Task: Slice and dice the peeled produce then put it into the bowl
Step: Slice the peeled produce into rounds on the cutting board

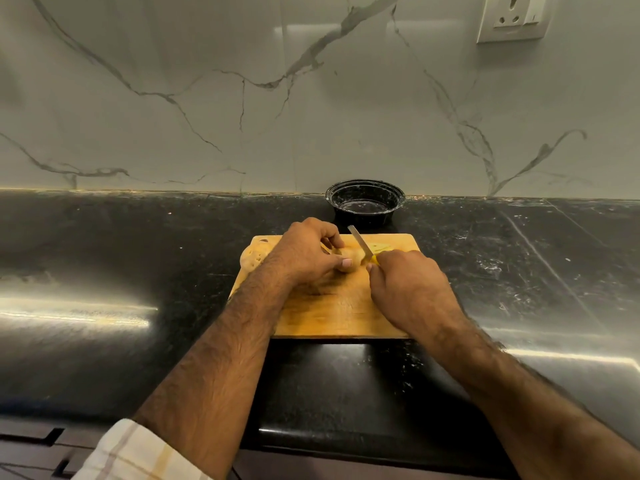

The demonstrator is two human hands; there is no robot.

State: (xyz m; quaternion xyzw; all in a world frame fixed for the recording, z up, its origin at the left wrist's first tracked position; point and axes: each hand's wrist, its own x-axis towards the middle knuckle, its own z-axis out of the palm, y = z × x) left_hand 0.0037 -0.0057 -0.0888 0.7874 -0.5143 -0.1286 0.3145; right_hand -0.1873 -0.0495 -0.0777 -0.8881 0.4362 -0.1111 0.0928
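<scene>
Checked sleeve cuff [138, 452] at the bottom edge, rolled back on the left forearm, and both bare forearms reach forward over the dark speckled counter [104, 244] to a wooden cutting board [332, 313]. Left hand [304, 254] sits on the board's far left half, fingers curled down over a pale peeled piece of produce [349, 261], thumb tip pressed against its near side, pinning it to the wood; most of that piece is hidden under the fingers, so its kind can't be told. Right hand [412, 289] comes in from the right, knuckles up, fingers wrapped tight round the yellow handle of a knife [362, 245], only a sliver of that handle showing past the forefinger. Blade angles up and away to the left, its base right at the produce's right end, just beside the left thumb; whether the edge is in the flesh or only against it can't be made out. On the board behind the blade lie a few pale yellow cut strips [381, 245]. At the board's far left corner, half off the edge, rests a pale round slice pierced with holes [251, 259]. Beyond the board, against the marble-veined backsplash [311, 116], stands a black round bowl [365, 199], upright, nothing visible inside. High on the wall at the right, a white socket plate [512, 19].
</scene>
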